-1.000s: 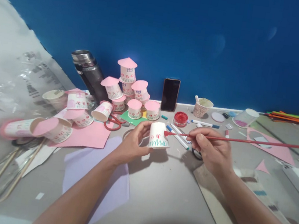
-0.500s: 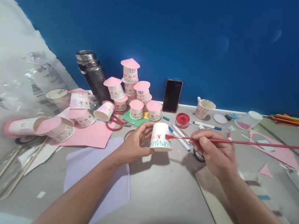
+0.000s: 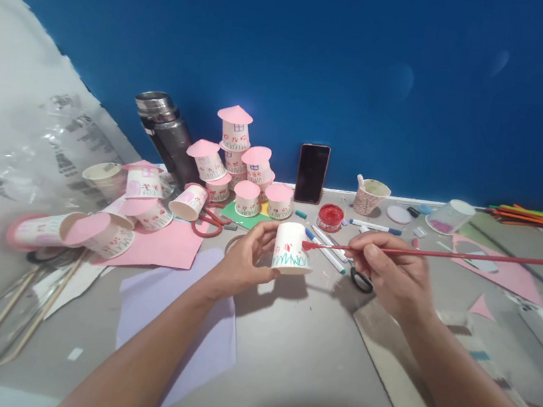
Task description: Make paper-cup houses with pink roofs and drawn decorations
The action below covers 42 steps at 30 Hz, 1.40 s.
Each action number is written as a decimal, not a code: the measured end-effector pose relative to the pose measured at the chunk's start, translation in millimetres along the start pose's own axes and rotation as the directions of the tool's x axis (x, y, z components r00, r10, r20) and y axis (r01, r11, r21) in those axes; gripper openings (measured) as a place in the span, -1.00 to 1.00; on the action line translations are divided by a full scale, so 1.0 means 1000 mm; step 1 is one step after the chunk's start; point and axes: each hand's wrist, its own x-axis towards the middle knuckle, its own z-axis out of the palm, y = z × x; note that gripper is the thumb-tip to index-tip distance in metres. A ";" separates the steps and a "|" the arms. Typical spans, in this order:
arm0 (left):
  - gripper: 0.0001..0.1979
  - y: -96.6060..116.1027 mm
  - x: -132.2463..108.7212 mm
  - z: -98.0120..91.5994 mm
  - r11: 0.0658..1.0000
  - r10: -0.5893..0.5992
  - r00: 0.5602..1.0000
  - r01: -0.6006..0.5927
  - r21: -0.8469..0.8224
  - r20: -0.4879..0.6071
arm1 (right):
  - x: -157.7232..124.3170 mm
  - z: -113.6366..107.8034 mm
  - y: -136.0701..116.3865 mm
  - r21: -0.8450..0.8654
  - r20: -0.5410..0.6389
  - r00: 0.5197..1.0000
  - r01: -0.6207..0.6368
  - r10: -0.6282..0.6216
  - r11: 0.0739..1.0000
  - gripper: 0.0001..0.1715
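Note:
My left hand (image 3: 251, 254) grips a white paper cup (image 3: 290, 246) turned upside down, its fingers around the left side and thumb low near the rim. Red dabs and a green zigzag of grass mark the cup's side. In my right hand (image 3: 393, 271) a long red paintbrush (image 3: 466, 256) is pinched, lying nearly level. Its red tip is at the cup's right side; whether it touches I cannot tell. Behind the cup stands an open jar of red paint (image 3: 330, 217). Several markers (image 3: 332, 252) lie between jar and cup.
Decorated cups with pink cone roofs (image 3: 234, 131) are stacked at back left, beside a dark flask (image 3: 167, 138). A phone (image 3: 312, 173) leans on the blue wall. Scissors (image 3: 211, 222), purple paper (image 3: 178, 325), a patterned cup (image 3: 371, 197) and cardboard (image 3: 394, 369) surround the hands.
The brush tip has shifted very slightly at the cup's right side, and the brush's back end has risen a little. My left hand keeps the cup in nearly the same place.

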 end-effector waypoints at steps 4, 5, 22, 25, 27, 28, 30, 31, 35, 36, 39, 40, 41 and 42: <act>-0.29 0.001 0.000 0.001 1.000 0.003 1.000 -0.003 0.007 0.005 | 0.000 0.000 0.000 -0.009 -0.009 1.000 0.006 -0.006 1.000 -0.68; -0.29 0.001 0.000 0.001 1.000 0.004 1.000 -0.004 0.005 0.009 | 0.000 0.000 0.001 -0.011 -0.007 1.000 0.004 -0.004 1.000 -0.68; -0.27 -0.001 0.000 0.000 1.000 -0.001 0.999 0.001 0.008 0.054 | 0.001 -0.001 0.000 -0.006 0.021 1.000 -0.020 0.021 1.000 -0.69; -0.27 -0.001 0.000 0.000 1.000 0.000 0.998 0.000 -0.003 0.060 | 0.001 -0.003 0.000 0.028 0.017 1.000 -0.002 0.001 1.000 -0.71; -0.28 -0.001 0.000 0.000 1.000 -0.003 0.998 0.004 -0.010 0.062 | 0.001 -0.003 -0.001 0.048 0.025 1.000 0.004 -0.006 0.999 -0.72; -0.28 0.000 0.000 0.000 1.000 -0.004 0.998 0.005 -0.013 0.064 | 0.001 -0.002 -0.001 0.047 0.030 1.000 0.003 -0.005 0.999 -0.72; -0.28 0.000 0.000 0.001 1.000 -0.005 0.998 0.007 -0.017 0.067 | 0.001 -0.002 -0.001 0.031 0.039 0.999 -0.003 0.001 1.000 -0.72; -0.28 0.000 0.000 0.001 1.000 -0.007 0.998 0.008 -0.019 0.067 | 0.002 -0.002 -0.002 0.023 0.045 0.999 -0.004 0.003 1.000 -0.72; -0.27 0.000 0.000 0.000 1.000 -0.009 0.998 0.010 -0.022 0.058 | 0.002 -0.004 -0.002 0.040 0.042 0.999 0.010 -0.011 0.999 -0.75; -0.27 0.000 0.000 0.000 1.000 -0.008 0.998 0.009 -0.023 0.059 | 0.002 -0.004 -0.002 0.048 0.036 0.999 0.017 -0.018 0.999 -0.76; -0.27 -0.001 0.000 -0.001 0.999 -0.010 0.997 0.013 -0.037 0.070 | 0.002 -0.004 -0.001 0.045 0.038 0.999 0.028 -0.030 0.999 -0.76; -0.27 -0.002 0.000 -0.001 0.999 -0.013 0.997 0.016 -0.046 0.070 | 0.002 -0.004 -0.001 0.036 0.043 0.999 0.028 -0.029 0.999 -0.76; -0.26 -0.002 0.000 -0.002 0.998 -0.016 0.998 0.020 -0.057 0.068 | 0.002 -0.003 -0.001 0.025 0.049 0.998 0.025 -0.026 0.999 -0.76; -0.26 -0.003 0.000 -0.002 0.997 -0.019 0.998 0.024 -0.068 0.065 | 0.002 -0.003 0.000 0.017 0.053 0.998 0.022 -0.023 1.000 -0.75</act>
